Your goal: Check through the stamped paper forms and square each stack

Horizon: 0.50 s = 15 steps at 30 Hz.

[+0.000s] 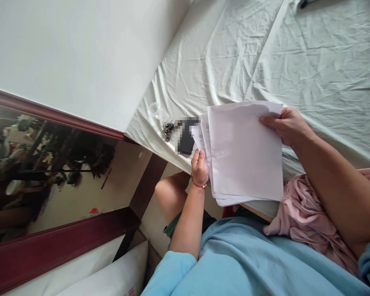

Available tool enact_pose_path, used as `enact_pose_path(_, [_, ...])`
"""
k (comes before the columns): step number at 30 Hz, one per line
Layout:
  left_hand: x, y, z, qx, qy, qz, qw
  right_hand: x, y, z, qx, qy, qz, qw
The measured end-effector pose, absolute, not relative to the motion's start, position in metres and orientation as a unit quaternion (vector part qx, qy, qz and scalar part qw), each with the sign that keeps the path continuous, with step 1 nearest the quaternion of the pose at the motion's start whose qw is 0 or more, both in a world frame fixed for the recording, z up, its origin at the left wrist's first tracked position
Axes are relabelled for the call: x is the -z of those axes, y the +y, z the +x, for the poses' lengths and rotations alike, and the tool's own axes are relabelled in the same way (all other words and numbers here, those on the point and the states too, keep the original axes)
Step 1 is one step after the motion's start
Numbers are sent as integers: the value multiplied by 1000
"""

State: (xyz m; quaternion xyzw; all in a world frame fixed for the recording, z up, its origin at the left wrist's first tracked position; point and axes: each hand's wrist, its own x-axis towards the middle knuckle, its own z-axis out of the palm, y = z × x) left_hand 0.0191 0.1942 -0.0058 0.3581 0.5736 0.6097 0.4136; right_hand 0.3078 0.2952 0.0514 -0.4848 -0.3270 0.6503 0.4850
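A loose stack of white paper sheets is held up between my hands, tilted over the table's near edge. My left hand, with a red bracelet at the wrist, pinches the sheets at their left side, where printed lines show on fanned-out pages underneath. At the upper right corner my right hand grips the stack, thumb lying on the blank top sheet. Just beyond my left hand lies a dark flat object, partly blurred out, with a bunch of keys beside it.
A wrinkled pale cloth covers the table. Near the keys is a clear plastic item. Crumpled pink fabric hangs by the near edge under my right arm. A white wall and a dark red frame stand to the left.
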Motion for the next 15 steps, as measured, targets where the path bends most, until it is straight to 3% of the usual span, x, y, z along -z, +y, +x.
enact_pose_path(10, [5, 193, 17, -582, 565, 408, 419, -49, 289, 303, -661, -397, -431, 468])
enact_pose_path(15, [6, 195, 18, -589, 556, 403, 427, -41, 296, 306, -610, -422, -455, 492])
